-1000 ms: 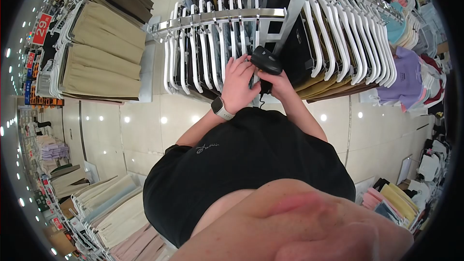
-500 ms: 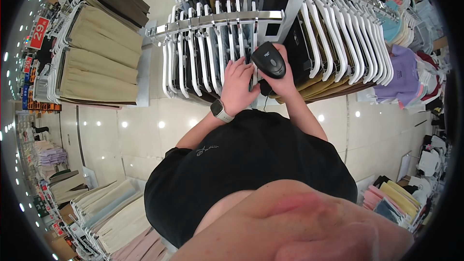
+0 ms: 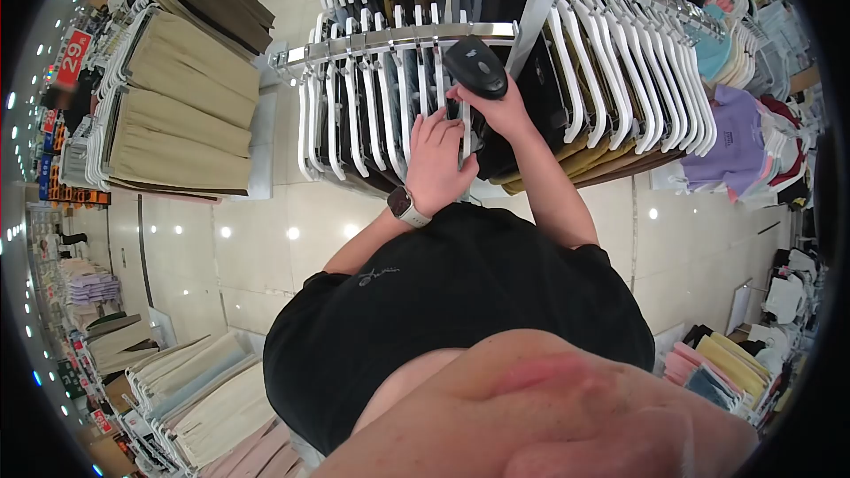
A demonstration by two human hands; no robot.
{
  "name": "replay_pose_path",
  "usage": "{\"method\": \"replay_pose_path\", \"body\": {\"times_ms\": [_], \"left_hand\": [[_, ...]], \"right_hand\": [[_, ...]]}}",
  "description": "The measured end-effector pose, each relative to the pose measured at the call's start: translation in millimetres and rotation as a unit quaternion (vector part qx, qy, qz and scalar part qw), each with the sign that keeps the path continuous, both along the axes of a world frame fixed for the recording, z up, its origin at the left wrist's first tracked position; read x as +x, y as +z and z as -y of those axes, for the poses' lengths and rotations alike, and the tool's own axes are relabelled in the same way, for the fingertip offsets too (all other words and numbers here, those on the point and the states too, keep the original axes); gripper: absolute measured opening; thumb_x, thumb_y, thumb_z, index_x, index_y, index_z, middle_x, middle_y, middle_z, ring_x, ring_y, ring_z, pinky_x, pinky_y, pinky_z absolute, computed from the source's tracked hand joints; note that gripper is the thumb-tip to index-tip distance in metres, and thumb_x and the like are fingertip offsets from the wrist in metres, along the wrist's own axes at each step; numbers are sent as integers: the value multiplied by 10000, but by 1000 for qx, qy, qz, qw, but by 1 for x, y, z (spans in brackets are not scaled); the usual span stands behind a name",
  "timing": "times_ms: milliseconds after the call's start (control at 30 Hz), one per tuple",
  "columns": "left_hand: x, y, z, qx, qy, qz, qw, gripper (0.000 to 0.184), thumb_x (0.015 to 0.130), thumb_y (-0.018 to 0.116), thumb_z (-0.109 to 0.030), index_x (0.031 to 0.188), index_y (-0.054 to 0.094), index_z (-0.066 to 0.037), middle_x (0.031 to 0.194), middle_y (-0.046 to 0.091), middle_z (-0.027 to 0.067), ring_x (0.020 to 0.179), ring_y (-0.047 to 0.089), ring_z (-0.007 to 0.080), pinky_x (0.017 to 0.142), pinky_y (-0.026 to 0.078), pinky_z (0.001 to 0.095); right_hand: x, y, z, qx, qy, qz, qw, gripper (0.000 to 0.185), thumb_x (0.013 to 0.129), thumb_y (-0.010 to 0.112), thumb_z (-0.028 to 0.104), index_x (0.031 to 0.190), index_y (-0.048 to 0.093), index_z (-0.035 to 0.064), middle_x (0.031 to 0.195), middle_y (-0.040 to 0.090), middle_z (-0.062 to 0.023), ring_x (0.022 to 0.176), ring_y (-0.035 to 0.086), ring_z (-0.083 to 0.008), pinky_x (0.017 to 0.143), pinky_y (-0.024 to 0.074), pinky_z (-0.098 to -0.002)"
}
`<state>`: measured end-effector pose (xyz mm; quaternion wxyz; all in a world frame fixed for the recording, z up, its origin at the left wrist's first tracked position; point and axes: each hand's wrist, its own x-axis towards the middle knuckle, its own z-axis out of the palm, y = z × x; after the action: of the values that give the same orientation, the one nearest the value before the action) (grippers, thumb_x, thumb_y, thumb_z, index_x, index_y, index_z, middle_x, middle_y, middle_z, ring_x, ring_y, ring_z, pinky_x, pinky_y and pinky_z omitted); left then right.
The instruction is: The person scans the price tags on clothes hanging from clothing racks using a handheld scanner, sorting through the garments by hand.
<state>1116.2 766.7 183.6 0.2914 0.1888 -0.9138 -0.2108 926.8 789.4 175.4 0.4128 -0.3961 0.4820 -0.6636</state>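
In my right hand [image 3: 501,111] is a black handheld scanner [image 3: 476,67], held over the right end of the front metal rail [image 3: 381,38]. My left hand [image 3: 436,159], with a watch [image 3: 401,203] on its wrist, rests against the white hangers [image 3: 356,119] on that rail, fingers extended and somewhat apart. Dark and blue-grey garments hang from these hangers. The fingertips of my right hand are close to the hangers just above my left hand. Whether they touch a hanger or a tag cannot be made out.
Right of the front rail, more white hangers [image 3: 611,80] hold dark and mustard garments. Beige trousers [image 3: 184,137] hang at the left. A purple shirt [image 3: 737,140] hangs at the far right. Pale trousers [image 3: 221,416] hang at the lower left, above the tiled floor [image 3: 266,252].
My right hand has lifted the scanner away from me and slightly left, toward the rail. My left hand has stayed nearly in place on the hangers.
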Motion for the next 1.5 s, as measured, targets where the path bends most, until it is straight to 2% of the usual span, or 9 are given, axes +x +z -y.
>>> {"method": "replay_pose_path", "body": {"times_ms": [200, 400, 467, 567, 667, 800, 900, 1200, 1500], "left_hand": [[4, 3, 2, -51, -1, 18, 999, 455, 788, 714, -150, 1196, 617, 26, 1097, 675, 177, 1272, 518, 384, 1136, 342, 525], [3, 15, 14, 124, -1, -5, 992, 500, 765, 724, -102, 1245, 618, -12, 968, 684, 148, 1032, 578, 341, 910, 472, 438], [2, 19, 11, 110, -4, 13, 994, 506, 767, 723, -110, 1250, 607, -16, 939, 677, 142, 1018, 587, 338, 883, 481, 433], [-2, 23, 7, 105, -24, 23, 994, 509, 773, 717, -122, 1258, 591, -30, 903, 663, 143, 947, 609, 339, 830, 494, 438], [-6, 23, 4, 114, -28, 37, 992, 503, 779, 707, -133, 1262, 586, -59, 875, 644, 155, 849, 624, 347, 767, 502, 451], [-8, 23, 2, 126, -30, 33, 991, 474, 784, 697, -139, 1245, 598, -99, 853, 626, 165, 793, 627, 363, 713, 503, 466], [-9, 25, 4, 122, -42, 34, 991, 453, 782, 688, -129, 1226, 604, -101, 858, 624, 163, 812, 630, 368, 726, 502, 469], [-13, 18, -1, 75, -41, 24, 996, 397, 784, 657, -91, 1179, 617, -86, 898, 621, 169, 864, 623, 381, 750, 509, 483], [-13, 19, -2, 67, -44, 28, 996, 323, 780, 650, -79, 1102, 625, -92, 868, 607, 166, 845, 616, 377, 736, 502, 482]], "right_hand": [[12, 15, -4, -83, -20, 27, 996, 886, 861, 666, -117, 1598, 249, 143, 1353, 580, -88, 969, 688, -178, 791, 561, -298], [14, 38, 3, -34, -65, -11, 997, 918, 882, 653, -66, 1632, 177, 167, 1326, 611, -71, 931, 708, -169, 697, 533, -263], [11, 45, 4, -3, -78, -32, 996, 914, 883, 651, -38, 1634, 174, 173, 1271, 642, -59, 903, 718, -160, 643, 512, -245], [11, 62, 7, 30, -87, -70, 993, 813, 832, 663, -39, 1565, 325, 58, 1111, 689, -86, 785, 680, -140, 694, 532, -283], [3, 61, 13, 46, -66, -11, 997, 553, 819, 679, -22, 1357, 550, 10, 995, 686, -70, 740, 650, -138, 681, 531, -293], [2, 61, 12, 7, -92, 66, 994, 247, 806, 706, 9, 1051, 676, 0, 938, 673, -50, 715, 633, -145, 663, 527, -295], [2, 54, 15, 17, -96, 17, 995, 241, 824, 670, 8, 1065, 682, 5, 936, 674, -47, 703, 621, -135, 700, 541, -324], [-5, 57, 9, 25, -27, 115, 993, 255, 795, 711, -13, 1040, 643, 10, 948, 636, -48, 680, 620, -151, 682, 559, -355], [-2, 59, 9, 28, -39, 101, 994, 209, 803, 711, -5, 998, 635, -7, 827, 619, -44, 630, 603, -151, 628, 547, -349]]}}
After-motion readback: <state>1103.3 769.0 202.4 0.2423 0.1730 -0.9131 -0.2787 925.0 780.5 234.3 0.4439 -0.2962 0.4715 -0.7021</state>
